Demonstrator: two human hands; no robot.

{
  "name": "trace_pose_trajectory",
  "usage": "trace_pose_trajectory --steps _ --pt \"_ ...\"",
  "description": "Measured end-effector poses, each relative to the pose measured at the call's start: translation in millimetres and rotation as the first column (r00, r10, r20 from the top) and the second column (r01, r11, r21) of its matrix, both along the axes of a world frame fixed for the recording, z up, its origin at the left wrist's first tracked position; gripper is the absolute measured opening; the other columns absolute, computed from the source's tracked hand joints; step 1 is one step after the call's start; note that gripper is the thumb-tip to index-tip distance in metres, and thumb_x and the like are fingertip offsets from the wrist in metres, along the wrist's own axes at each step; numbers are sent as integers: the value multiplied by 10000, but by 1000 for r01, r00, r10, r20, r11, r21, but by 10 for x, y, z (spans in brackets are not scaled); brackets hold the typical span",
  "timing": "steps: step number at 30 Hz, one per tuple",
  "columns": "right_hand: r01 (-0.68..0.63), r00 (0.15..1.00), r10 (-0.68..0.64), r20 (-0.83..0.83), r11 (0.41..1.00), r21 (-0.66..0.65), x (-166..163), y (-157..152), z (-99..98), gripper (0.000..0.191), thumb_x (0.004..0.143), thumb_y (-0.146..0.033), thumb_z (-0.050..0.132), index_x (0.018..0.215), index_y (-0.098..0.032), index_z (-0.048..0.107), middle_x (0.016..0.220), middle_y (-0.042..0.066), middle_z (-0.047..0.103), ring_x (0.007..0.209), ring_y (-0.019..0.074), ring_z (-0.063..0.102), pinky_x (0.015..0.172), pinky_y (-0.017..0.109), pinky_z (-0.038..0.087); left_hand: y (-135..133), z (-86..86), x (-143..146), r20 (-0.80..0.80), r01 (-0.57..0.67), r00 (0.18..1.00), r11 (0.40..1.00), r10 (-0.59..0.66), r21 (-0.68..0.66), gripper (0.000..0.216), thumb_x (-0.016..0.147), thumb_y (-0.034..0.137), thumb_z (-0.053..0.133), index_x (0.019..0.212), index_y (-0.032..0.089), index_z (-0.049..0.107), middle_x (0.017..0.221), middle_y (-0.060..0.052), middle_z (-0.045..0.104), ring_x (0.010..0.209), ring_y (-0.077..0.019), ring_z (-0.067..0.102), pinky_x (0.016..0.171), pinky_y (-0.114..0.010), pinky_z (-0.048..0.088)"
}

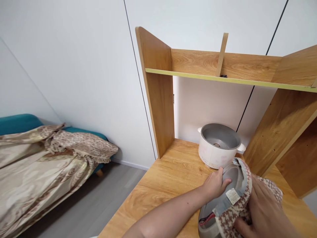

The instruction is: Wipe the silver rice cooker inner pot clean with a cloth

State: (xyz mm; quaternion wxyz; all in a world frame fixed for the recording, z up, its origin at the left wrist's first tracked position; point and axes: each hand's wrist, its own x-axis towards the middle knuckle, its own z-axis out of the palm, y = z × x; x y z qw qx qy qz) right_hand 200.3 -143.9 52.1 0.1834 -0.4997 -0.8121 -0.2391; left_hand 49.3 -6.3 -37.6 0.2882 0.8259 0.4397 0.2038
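A brown-and-white patterned fabric piece [245,195] with a blue-grey inner band and a white label is in front of me at the lower right. Along its inner side lies a smooth grey rounded piece [206,223] with a red strip on it; whether the two are joined I cannot tell. My left hand [215,185] grips the far edge of the grey piece, thumb on its inner face. On the right, my right hand [264,206] holds the fabric from outside, thumb apart from the fingers. Just beyond stands a white pot [215,153] with a grey inside and side handles.
Under the hands is a wooden desktop [158,188], with a wooden shelf [193,75] and side panels rising around its back. A small dark item [223,76] lies on the shelf. To the left, a teal sofa [22,122] is covered with a patterned cloth [39,175].
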Motion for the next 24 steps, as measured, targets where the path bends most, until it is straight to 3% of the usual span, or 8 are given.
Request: trace_pose_trajectory --steps 5,9,24 --pt "27 998 -30 62 999 43 10 -29 -148 966 776 -400 661 1599 -46 298 1438 312 592 1317 527 567 981 671 529 67 -146 39 12 -7 1000 1000 7 28 409 1021 514 516 1234 165 541 1171 -186 746 1099 -370 720 908 -467 559" --pt "20 998 -22 50 999 48 -24 -26 -127 989 782 -395 672 1610 -26 275 1425 312 600 1319 528 559 987 665 516 75 -156 42 -5 2 1000 1000 -2 28 425 1026 522 509 1248 160 534 1186 -192 743 1117 -377 713 912 -471 554" --pt "10 997 -16 78 997 83 -18 -33 -113 842 769 -407 645 1489 -32 425 1398 317 616 1266 527 603 940 657 549 81 -187 44 11 -3 1000 999 3 33 428 1024 525 514 1254 166 537 1171 -184 745 1112 -386 714 917 -491 563"
